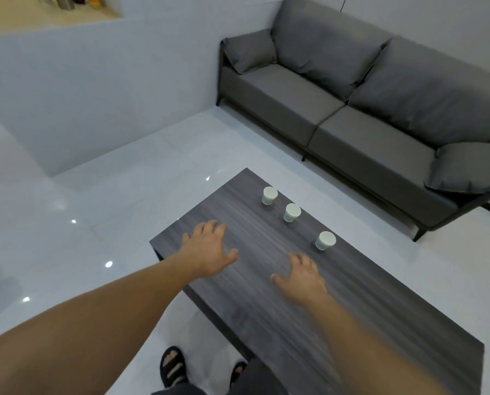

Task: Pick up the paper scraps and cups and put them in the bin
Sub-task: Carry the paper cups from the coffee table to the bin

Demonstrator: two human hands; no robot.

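Head view, cups (292, 212) on table (255, 303), sofa (352, 132) beyond

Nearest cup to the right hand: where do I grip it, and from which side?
Probably its side wall, just under the wider top, with the right hand coming from the near side: the cup stands on end with bare table around it.
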